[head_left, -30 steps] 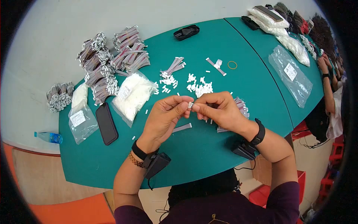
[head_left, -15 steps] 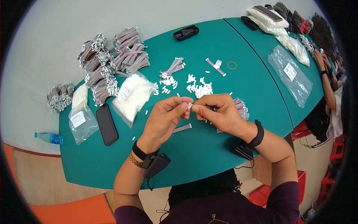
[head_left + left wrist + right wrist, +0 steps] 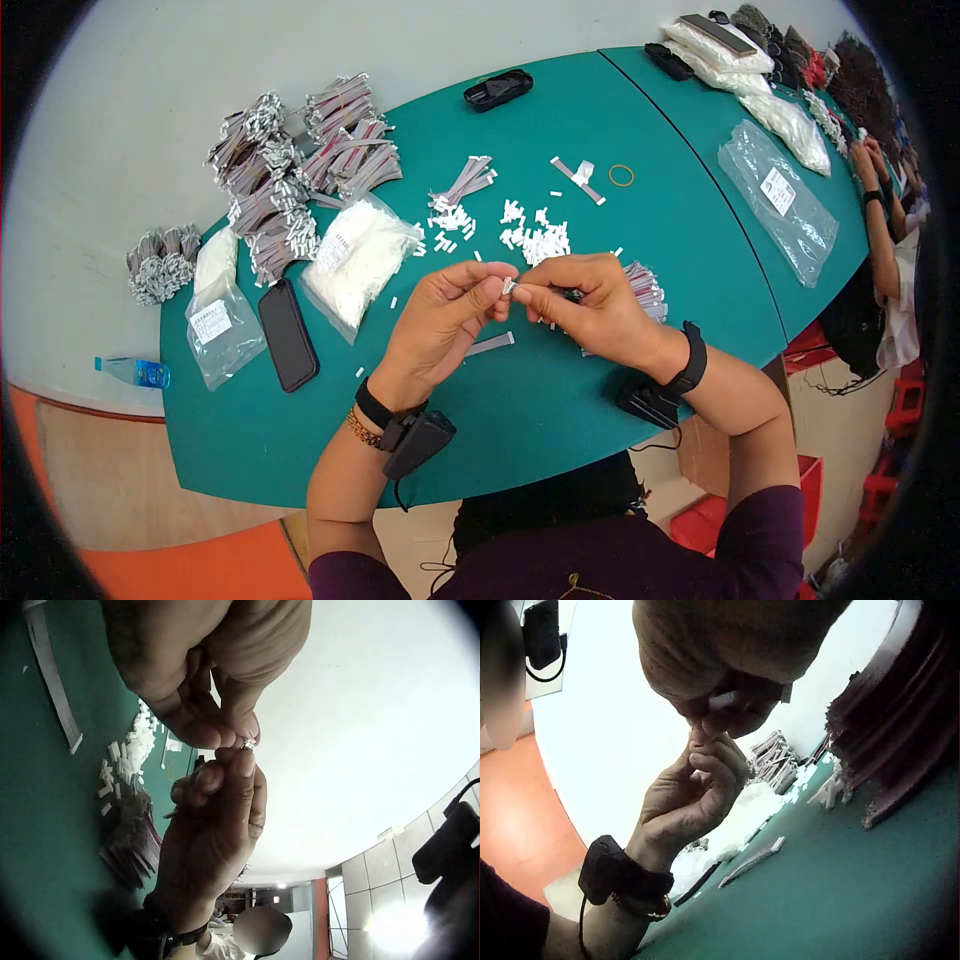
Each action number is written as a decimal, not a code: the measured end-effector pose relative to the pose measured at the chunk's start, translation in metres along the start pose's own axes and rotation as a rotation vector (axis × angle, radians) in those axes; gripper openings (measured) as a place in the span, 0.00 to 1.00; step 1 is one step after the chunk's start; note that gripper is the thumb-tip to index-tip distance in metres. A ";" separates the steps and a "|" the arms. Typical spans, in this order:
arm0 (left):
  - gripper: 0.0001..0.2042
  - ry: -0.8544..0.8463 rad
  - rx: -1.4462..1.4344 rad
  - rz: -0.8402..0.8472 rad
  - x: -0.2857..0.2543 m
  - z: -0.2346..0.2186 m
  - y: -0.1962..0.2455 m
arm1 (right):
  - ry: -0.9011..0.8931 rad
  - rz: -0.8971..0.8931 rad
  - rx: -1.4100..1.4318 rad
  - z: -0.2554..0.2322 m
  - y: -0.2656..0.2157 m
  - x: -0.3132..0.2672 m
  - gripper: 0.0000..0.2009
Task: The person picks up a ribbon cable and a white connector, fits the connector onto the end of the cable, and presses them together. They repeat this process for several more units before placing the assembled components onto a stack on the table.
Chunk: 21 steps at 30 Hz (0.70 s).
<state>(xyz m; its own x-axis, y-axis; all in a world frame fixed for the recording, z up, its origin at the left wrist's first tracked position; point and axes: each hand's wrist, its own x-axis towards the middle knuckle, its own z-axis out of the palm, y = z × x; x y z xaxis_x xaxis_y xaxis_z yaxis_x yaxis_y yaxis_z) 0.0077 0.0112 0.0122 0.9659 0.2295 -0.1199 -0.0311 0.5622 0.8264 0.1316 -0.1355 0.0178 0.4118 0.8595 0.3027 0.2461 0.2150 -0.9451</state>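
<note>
In the head view my left hand [image 3: 445,318] and right hand [image 3: 600,305] meet above the green table. Between thumb and fingertips, both pinch a small white connector [image 3: 509,286]. It shows as a tiny light piece at the fingertips in the left wrist view, mostly covered by them. Out of my right hand, in the right wrist view, sticks a pale strip end [image 3: 786,691]. A grey flat ribbon cable [image 3: 490,344] lies on the table just below the hands. Beyond them is a loose pile of small white connector pieces [image 3: 540,240]; a bundle of ribbon cables [image 3: 645,290] is partly hidden by my right hand.
On the left are stacked cable bundles [image 3: 270,180], a bag of white pieces [image 3: 355,255], a flatter plastic bag [image 3: 212,320], a dark phone [image 3: 288,335] and a bottle [image 3: 133,371]. A rubber band [image 3: 622,176] lies behind, a clear bag [image 3: 780,200] on the right.
Both hands stay nearly in place, still pinching the small white connector. Its angle at the fingertips has shifted slightly.
</note>
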 end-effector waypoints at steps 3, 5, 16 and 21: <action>0.10 0.002 -0.002 -0.006 0.000 0.001 0.001 | -0.004 0.027 0.001 -0.001 -0.003 0.000 0.05; 0.11 0.002 -0.001 -0.007 0.000 0.001 0.001 | -0.007 0.028 0.006 -0.001 -0.004 0.000 0.05; 0.10 -0.007 0.015 -0.006 -0.001 0.001 0.002 | -0.016 -0.014 -0.042 -0.001 -0.002 0.000 0.06; 0.10 -0.020 0.044 0.019 -0.001 0.002 0.002 | -0.042 0.168 0.151 -0.002 -0.002 0.000 0.07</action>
<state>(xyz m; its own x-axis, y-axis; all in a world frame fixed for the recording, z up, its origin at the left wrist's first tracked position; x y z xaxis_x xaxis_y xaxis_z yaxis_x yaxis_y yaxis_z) 0.0070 0.0110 0.0152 0.9702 0.2236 -0.0937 -0.0383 0.5228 0.8516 0.1328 -0.1366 0.0204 0.3984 0.9070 0.1368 0.0414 0.1312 -0.9905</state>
